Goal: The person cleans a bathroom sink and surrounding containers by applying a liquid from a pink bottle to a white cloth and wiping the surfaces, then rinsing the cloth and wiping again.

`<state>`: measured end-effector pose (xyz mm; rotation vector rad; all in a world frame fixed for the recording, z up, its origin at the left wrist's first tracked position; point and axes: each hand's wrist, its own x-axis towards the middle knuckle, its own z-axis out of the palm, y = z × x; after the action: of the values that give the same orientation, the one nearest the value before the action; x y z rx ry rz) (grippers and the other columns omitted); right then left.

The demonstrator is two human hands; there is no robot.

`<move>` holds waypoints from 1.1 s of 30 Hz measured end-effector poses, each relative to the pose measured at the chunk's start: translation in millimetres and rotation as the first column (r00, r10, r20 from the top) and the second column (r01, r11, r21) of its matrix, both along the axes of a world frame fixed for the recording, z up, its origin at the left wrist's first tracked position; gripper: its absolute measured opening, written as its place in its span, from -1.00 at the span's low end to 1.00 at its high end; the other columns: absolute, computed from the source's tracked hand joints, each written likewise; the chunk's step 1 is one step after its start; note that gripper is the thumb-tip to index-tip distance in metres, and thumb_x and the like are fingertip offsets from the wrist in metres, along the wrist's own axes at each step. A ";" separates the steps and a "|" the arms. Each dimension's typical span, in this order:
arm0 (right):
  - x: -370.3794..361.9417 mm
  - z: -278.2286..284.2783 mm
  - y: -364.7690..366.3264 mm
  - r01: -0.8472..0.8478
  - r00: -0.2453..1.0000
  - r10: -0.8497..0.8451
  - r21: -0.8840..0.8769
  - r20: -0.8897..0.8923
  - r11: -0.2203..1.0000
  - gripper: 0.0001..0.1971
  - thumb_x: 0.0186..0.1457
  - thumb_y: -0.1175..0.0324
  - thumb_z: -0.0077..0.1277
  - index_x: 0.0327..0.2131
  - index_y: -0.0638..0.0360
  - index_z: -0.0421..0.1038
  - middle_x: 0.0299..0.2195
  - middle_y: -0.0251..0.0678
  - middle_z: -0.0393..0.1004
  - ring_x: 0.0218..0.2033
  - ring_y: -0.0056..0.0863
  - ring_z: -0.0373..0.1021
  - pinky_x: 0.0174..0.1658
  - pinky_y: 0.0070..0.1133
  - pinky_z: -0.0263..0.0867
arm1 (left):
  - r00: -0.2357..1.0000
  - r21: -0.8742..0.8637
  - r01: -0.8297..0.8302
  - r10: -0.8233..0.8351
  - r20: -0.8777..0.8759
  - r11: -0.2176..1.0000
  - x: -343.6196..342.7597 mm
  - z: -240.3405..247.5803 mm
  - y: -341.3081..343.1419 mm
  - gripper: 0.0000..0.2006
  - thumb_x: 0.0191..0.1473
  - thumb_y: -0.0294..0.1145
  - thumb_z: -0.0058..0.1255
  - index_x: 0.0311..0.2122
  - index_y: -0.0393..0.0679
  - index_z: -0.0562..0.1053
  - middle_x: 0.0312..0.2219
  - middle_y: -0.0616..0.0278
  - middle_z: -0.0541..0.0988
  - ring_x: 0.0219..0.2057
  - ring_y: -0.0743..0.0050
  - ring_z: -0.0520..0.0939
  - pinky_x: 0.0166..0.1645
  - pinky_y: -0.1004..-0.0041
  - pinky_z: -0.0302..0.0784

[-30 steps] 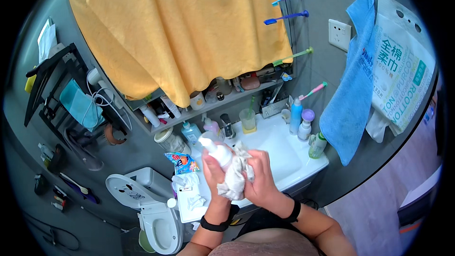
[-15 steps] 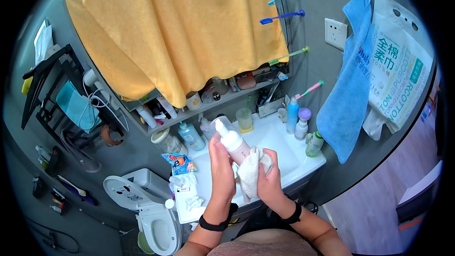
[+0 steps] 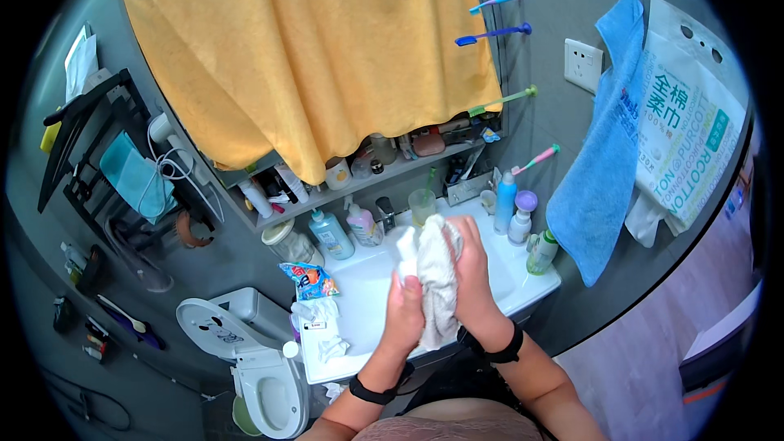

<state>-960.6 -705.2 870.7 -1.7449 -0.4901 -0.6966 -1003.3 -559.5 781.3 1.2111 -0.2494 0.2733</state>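
Over the white sink [image 3: 371, 278], both hands [image 3: 437, 286] clasp a white cloth [image 3: 434, 278] around a bottle [image 3: 406, 245].

Over the white rectangular washbasin [image 3: 367, 278], the left hand [image 3: 406, 309] gripped a white plastic pump bottle [image 3: 406, 247] while the right hand [image 3: 472, 271] pressed a crumpled white cloth [image 3: 437, 287] against the bottle's side. Behind the basin stood a blue-capped soap dispenser [image 3: 331, 233], with a large orange towel [image 3: 310, 57] hanging above it. A blue towel [image 3: 600, 147] hung to the right of the basin, and a white toilet [image 3: 265, 380] sat to its left.
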 end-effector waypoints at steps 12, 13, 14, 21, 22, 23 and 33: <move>-42.5 -74.4 18.8 -0.019 0.992 0.035 -0.128 0.122 0.992 -0.57 0.56 0.31 0.50 0.30 0.23 0.56 0.24 0.18 0.61 0.09 0.39 0.72 0.07 0.05 0.71 | 0.994 0.037 -0.085 0.087 -0.062 0.996 1.2 10.6 40.9 -0.18 0.87 0.49 0.00 0.56 -0.22 0.54 0.13 0.22 0.80 0.07 0.47 0.81 0.23 0.30 0.79; -37.1 -63.4 17.4 -0.006 0.991 0.022 -0.119 0.134 0.993 -0.58 0.58 0.32 0.49 0.30 0.24 0.55 0.23 0.17 0.62 0.09 0.39 0.72 0.07 0.05 0.70 | 0.997 0.051 -0.066 0.068 -0.047 0.997 0.2 2.7 37.8 -0.18 0.88 0.46 0.00 0.59 -0.23 0.53 0.15 0.21 0.81 0.09 0.47 0.82 0.25 0.30 0.79; -30.2 -46.5 13.7 0.016 0.990 -0.005 -0.074 0.144 0.997 -0.62 0.63 0.34 0.44 0.30 0.26 0.55 0.20 0.17 0.63 0.08 0.38 0.71 0.08 0.03 0.69 | 0.998 0.056 -0.064 0.066 -0.024 0.996 -0.6 -1.2 28.0 -0.19 0.90 0.40 0.00 0.66 -0.25 0.49 0.24 0.17 0.81 0.18 0.44 0.82 0.33 0.29 0.78; 7.8 -6.2 14.7 -0.229 0.942 0.297 0.349 -0.156 0.909 -0.63 0.74 0.27 0.34 0.36 0.28 0.55 0.17 0.14 0.66 0.16 0.27 0.72 0.25 -0.12 0.64 | 0.998 0.146 -0.056 0.050 0.049 0.988 -14.4 -19.2 12.7 -0.14 0.93 0.25 0.04 0.86 -0.34 0.36 0.56 -0.02 0.72 0.53 0.28 0.72 0.67 0.20 0.60; 6.9 -29.6 18.2 -0.198 0.969 0.229 0.256 -0.096 0.946 -0.60 0.69 0.27 0.37 0.36 0.29 0.55 0.19 0.15 0.65 0.18 0.30 0.71 0.27 -0.11 0.64 | 0.996 0.110 -0.091 0.088 0.031 0.990 -8.6 -14.5 16.6 -0.17 0.92 0.29 0.05 0.78 -0.33 0.42 0.46 0.02 0.76 0.43 0.32 0.76 0.56 0.22 0.66; -1.4 -44.1 26.9 -0.168 0.982 0.180 0.179 -0.051 0.969 -0.58 0.65 0.30 0.38 0.36 0.29 0.55 0.22 0.16 0.64 0.18 0.34 0.70 0.26 -0.06 0.65 | 0.990 0.086 -0.142 0.142 0.012 0.986 -5.7 -8.2 26.7 -0.19 0.91 0.32 0.05 0.70 -0.32 0.47 0.37 0.07 0.80 0.33 0.35 0.79 0.46 0.23 0.72; -30.0 -73.0 49.9 -0.031 0.989 0.036 -0.040 0.142 0.999 -0.60 0.60 0.37 0.42 0.33 0.28 0.55 0.22 0.21 0.64 0.11 0.45 0.70 0.13 0.06 0.68 | 0.976 -0.026 -0.218 0.217 -0.033 0.976 13.3 3.5 55.8 -0.17 0.89 0.40 0.03 0.75 -0.19 0.35 0.20 0.13 0.73 0.12 0.43 0.78 0.20 0.29 0.77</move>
<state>-990.7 -655.3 797.7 -1.7253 -0.6330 -0.7966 -990.0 -503.7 784.8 1.2136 -0.0856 0.4471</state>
